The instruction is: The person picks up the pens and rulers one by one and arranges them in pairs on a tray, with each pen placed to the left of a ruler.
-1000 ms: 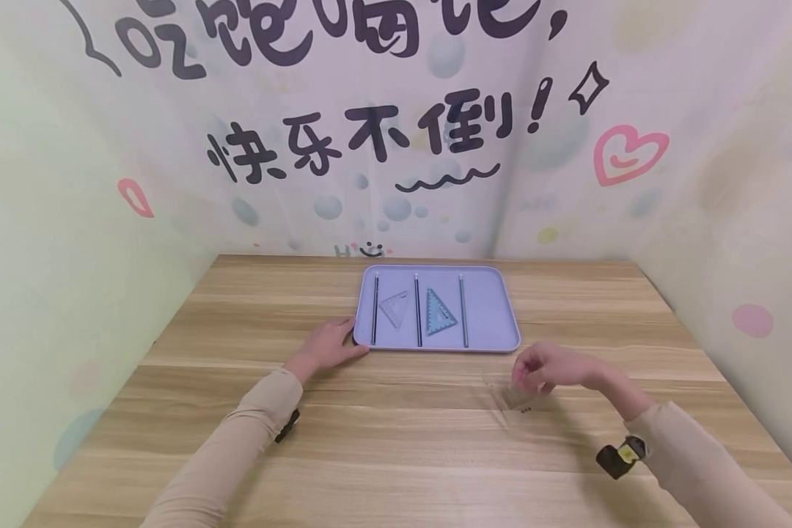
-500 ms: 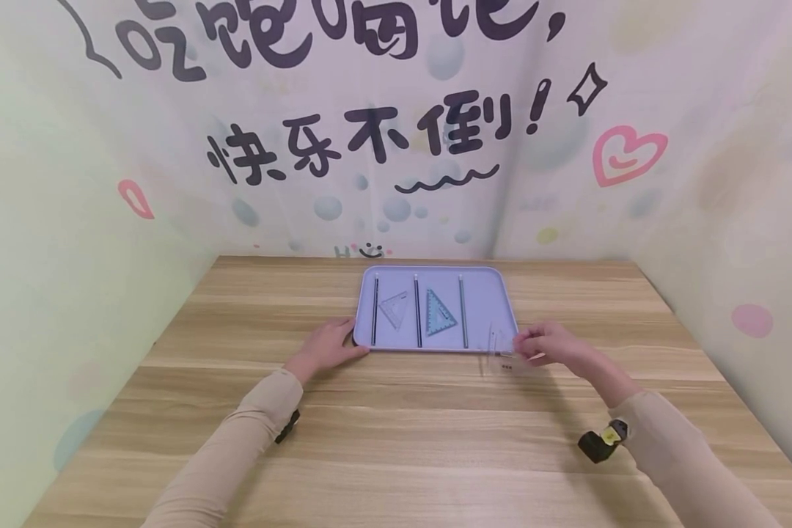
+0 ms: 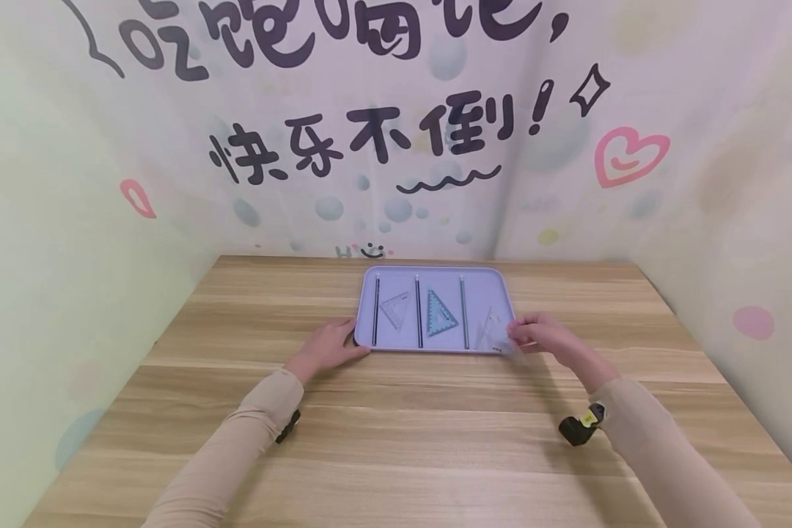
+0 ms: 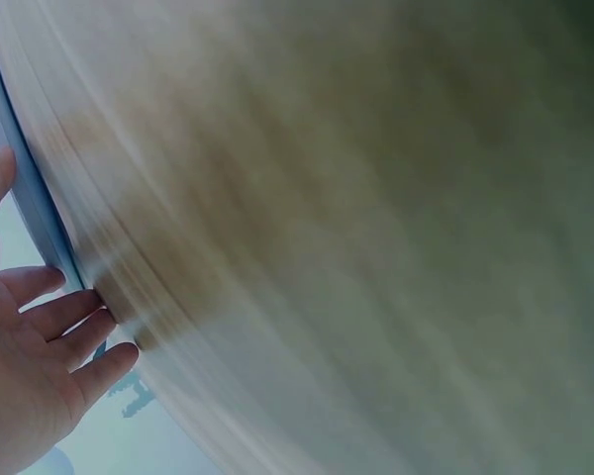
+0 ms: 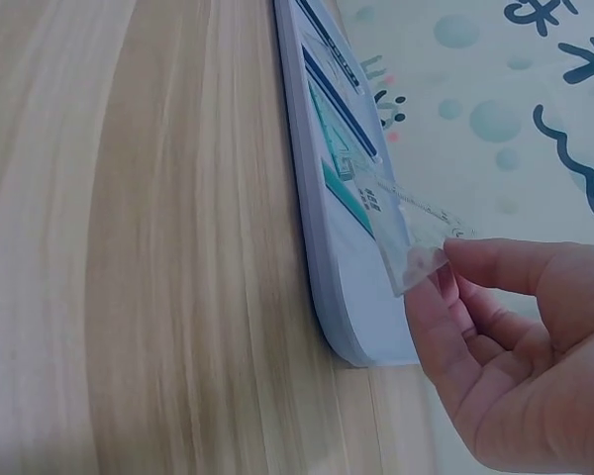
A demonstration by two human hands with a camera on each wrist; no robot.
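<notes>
At the right end of the lavender tray [image 3: 485,282], my right hand [image 3: 541,337] pinches a clear set square [image 5: 401,228] by one corner between thumb and fingers. The set square is tilted above the tray's front right part. My left hand [image 3: 326,345] touches the tray's front left corner, its fingers extended along the rim in the left wrist view. Inside the tray lie a black pencil [image 3: 376,312], another dark pencil [image 3: 419,312] and a greenish pencil [image 3: 464,312]. A small clear set square [image 3: 394,309] and a teal set square [image 3: 433,312] lie between them.
The tray stands near the back of a wood-grain table [image 3: 396,440]. A printed cloth [image 3: 369,205] with writing hangs behind it, and pale walls close in both sides. A small black camera [image 3: 577,429] hangs from my right wrist.
My right hand has moved forward and slightly left, carrying the clear set square from over the table to above the tray's right part. The left hand stays at the tray corner.
</notes>
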